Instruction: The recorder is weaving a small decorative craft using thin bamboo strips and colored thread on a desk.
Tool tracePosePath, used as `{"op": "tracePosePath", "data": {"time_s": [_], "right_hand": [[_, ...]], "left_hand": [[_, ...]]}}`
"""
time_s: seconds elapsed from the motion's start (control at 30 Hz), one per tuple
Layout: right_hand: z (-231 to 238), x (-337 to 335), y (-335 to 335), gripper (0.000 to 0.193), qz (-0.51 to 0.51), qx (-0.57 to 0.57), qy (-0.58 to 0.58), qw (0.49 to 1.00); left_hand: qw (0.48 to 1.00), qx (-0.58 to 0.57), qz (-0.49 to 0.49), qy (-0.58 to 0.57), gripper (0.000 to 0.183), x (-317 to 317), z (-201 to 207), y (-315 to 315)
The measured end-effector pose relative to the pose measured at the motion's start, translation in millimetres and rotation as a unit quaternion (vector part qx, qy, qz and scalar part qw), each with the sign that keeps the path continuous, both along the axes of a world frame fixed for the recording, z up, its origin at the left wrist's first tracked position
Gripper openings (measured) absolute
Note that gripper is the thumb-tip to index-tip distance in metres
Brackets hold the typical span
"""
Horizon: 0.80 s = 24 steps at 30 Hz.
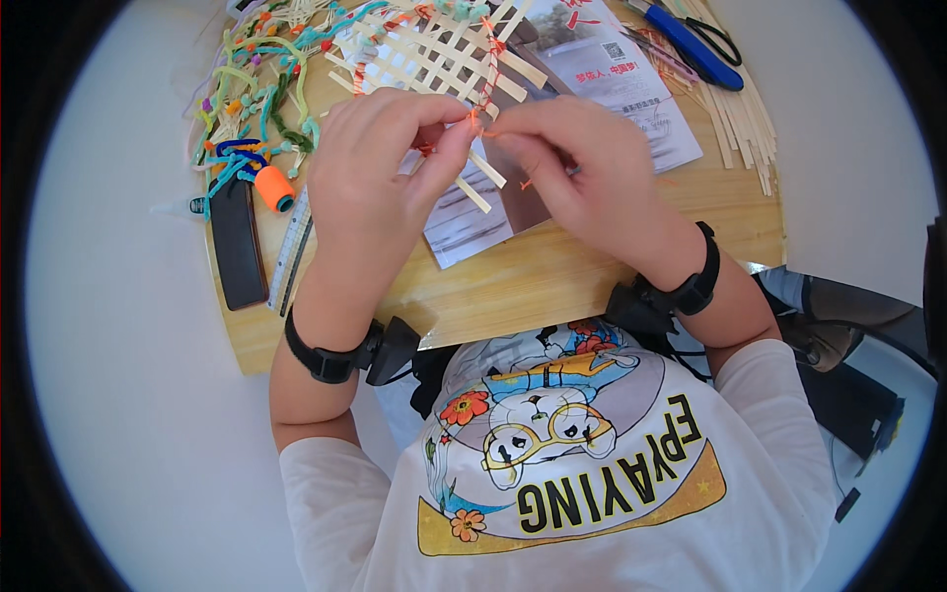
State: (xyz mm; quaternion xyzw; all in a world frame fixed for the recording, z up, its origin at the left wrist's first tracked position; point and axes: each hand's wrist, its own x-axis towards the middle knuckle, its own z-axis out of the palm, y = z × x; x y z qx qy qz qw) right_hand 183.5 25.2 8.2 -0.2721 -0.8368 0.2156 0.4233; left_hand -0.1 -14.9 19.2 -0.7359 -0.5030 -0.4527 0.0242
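Note:
A lattice of flat pale wooden or bamboo strips lies at the table's far middle, with orange and teal cord wound around parts of its edge. At its near corner my left hand is closed, thumb and forefinger pinching orange cord against the strips. Close beside it, my right hand is closed in a pinch on the same thin cord. The fingertips nearly meet, and the exact knot or loop between them is too small to make out. Two strip ends stick out below my left thumb.
A printed sheet lies under the work. To the left are colourful cords with beads, an orange spool, a dark case and a ruler. Loose strips and a blue-handled tool lie far right.

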Motion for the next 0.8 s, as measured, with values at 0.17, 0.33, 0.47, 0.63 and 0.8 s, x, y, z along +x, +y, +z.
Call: {"op": "tracePosePath", "data": {"time_s": [0.17,0.33,0.47,0.63,0.8], "right_hand": [[5.4,5.6,2.3,0.008,-0.003,-0.102,0.094,0.99],[7.1,7.0,8.3,0.01,-0.002,-0.192,0.072,0.979],[-0.5,4.3,12.8,0.012,0.012,-0.236,0.055,0.97],[-2.7,0.0,7.5,0.021,0.063,-0.272,0.066,0.958],[-3.1,3.6,7.2,0.033,0.033,-0.272,0.078,0.959]], "left_hand": [[1.0,-0.01,-0.002,-0.016,0.014,-0.2,-1.2,0.1],[1.0,-0.015,-0.01,-0.023,0.014,0.8,0.6,-3.0],[0.995,-0.071,-0.023,-0.064,0.01,3.1,6.5,-9.0],[0.993,-0.078,-0.03,-0.084,0.01,3.7,5.1,-9.7],[0.998,-0.048,0.009,-0.044,0.011,2.5,4.9,-6.6]]}}
